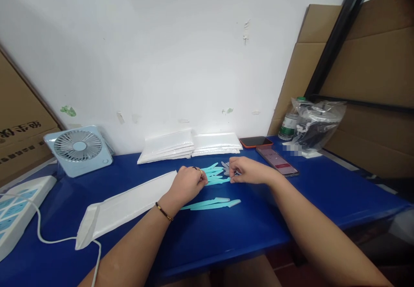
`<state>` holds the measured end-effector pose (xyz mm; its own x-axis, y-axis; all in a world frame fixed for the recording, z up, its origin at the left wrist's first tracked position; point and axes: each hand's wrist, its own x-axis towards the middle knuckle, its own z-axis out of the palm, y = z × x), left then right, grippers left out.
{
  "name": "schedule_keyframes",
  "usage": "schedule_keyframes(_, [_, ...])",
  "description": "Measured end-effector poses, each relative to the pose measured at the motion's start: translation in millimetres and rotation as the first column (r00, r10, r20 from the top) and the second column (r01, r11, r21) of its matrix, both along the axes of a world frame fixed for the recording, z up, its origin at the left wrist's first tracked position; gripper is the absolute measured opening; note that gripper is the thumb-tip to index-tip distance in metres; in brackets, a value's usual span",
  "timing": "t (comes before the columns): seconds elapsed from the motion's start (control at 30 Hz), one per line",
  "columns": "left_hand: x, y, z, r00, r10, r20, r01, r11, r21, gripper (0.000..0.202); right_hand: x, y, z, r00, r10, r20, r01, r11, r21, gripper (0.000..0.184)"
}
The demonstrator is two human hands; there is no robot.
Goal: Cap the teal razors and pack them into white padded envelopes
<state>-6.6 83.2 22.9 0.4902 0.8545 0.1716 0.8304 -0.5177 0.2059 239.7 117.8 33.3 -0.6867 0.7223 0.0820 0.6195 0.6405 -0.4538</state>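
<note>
My left hand (188,183) rests curled on the blue table (226,231), fingers closed at the left edge of a small pile of teal plastic sticks (216,174). My right hand (247,170) pinches into the same pile from the right, beside a few grey pieces (225,165). What either hand grips is too small to make out. Two more teal sticks (211,203) lie side by side just in front of my left hand. A long white bag (126,207) lies flat to the left of my left wrist.
Stacks of white bags (190,145) lie against the wall. A small blue fan (78,149) and a power strip (16,209) with a white cable sit at left. Two phones (278,161) and a plastic bag with a bottle (312,125) stand at right; cardboard flanks both sides.
</note>
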Motion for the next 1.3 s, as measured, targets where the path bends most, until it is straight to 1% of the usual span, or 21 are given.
schedule_keyframes(0.1, [-4,4,1.3,0.998,0.052,0.038,-0.054,0.997,0.060,0.022,4,3,1.3,0.997,-0.056,-0.060,0.058,0.998,0.040,0.014])
schedule_keyframes(0.17, [-5,4,2.6,0.997,0.042,0.066,-0.046,0.997,0.064,0.021,4,3,1.2,0.994,-0.049,-0.099,0.053,0.998,0.041,0.015])
schedule_keyframes(0.27, [-4,4,3.3,0.998,0.038,0.053,-0.041,0.997,0.065,0.020,0,4,-0.9,0.991,-0.041,-0.126,0.045,0.998,0.032,0.015])
schedule_keyframes(0.4, [-4,7,1.5,0.996,0.075,0.043,-0.078,0.995,0.066,0.020,-1,8,-6.0,0.988,-0.063,-0.141,0.067,0.998,0.023,0.015])
schedule_keyframes(0.47, [-7,10,0.6,0.994,0.100,0.035,-0.102,0.993,0.061,0.021,2,12,-8.9,0.989,-0.069,-0.131,0.075,0.996,0.042,0.015])
schedule_keyframes(0.57, [-15,15,1.0,0.987,0.158,0.021,-0.158,0.987,0.030,0.021,8,19,-12.5,0.984,-0.125,-0.125,0.135,0.988,0.073,0.015])
schedule_keyframes(0.63, [-19,15,3.2,0.979,0.201,0.037,-0.202,0.979,0.027,0.021,11,22,-13.5,0.972,-0.176,-0.153,0.191,0.978,0.089,0.016])
schedule_keyframes(0.67, [-20,14,4.8,0.977,0.207,0.052,-0.209,0.978,0.026,0.024,11,23,-13.5,0.966,-0.193,-0.171,0.211,0.973,0.097,0.017])
schedule_keyframes(0.7, [-20,11,6.6,0.979,0.193,0.066,-0.194,0.981,0.014,0.028,11,23,-13.2,0.961,-0.201,-0.188,0.224,0.969,0.108,0.019])
schedule_keyframes(0.73, [-19,8,8.4,0.985,0.154,0.073,-0.153,0.988,-0.014,0.030,10,22,-12.7,0.959,-0.199,-0.202,0.225,0.967,0.116,0.019])
schedule_keyframes(0.8, [-14,-2,11.4,0.998,0.020,0.060,-0.013,0.993,-0.121,0.029,6,19,-11.7,0.962,-0.164,-0.217,0.190,0.976,0.106,0.018])
schedule_keyframes(0.87, [-8,-11,12.3,0.994,-0.100,0.035,0.106,0.966,-0.236,0.025,2,16,-11.8,0.968,-0.111,-0.223,0.129,0.989,0.069,0.017])
schedule_keyframes(0.9, [-5,-14,11.8,0.991,-0.129,0.022,0.130,0.953,-0.275,0.021,1,15,-12.4,0.971,-0.092,-0.222,0.107,0.993,0.055,0.016])
schedule_keyframes(0.97, [0,-17,9.1,0.992,-0.126,0.006,0.122,0.944,-0.306,0.016,-1,14,-13.8,0.976,-0.089,-0.201,0.103,0.993,0.059,0.014])
schedule_keyframes(1.0, [1,-17,7.1,0.994,-0.112,0.007,0.109,0.948,-0.300,0.015,-2,14,-14.2,0.977,-0.101,-0.187,0.117,0.990,0.075,0.013])
schedule_keyframes(1.07, [2,-14,3.1,0.996,-0.082,0.024,0.085,0.963,-0.256,0.017,-3,13,-13.6,0.976,-0.126,-0.178,0.145,0.984,0.100,0.015])
schedule_keyframes(1.1, [2,-12,1.4,0.997,-0.063,0.043,0.072,0.971,-0.228,0.018,-3,12,-12.7,0.974,-0.124,-0.188,0.143,0.986,0.091,0.017])
schedule_keyframes(1.17, [1,-8,-0.6,0.996,-0.018,0.087,0.034,0.983,-0.181,0.017,-6,8,-10.3,0.972,-0.085,-0.220,0.092,0.995,0.024,0.023])
schedule_keyframes(1.23, [1,-5,-0.5,0.993,0.017,0.120,0.002,0.988,-0.152,0.016,-10,4,-8.9,0.974,-0.022,-0.225,0.006,0.998,-0.070,0.030])
schedule_keyframes(1.3, [1,-3,0.9,0.992,0.025,0.122,-0.011,0.993,-0.119,0.013,-13,1,-9.2,0.978,0.012,-0.209,-0.040,0.991,-0.130,0.031])
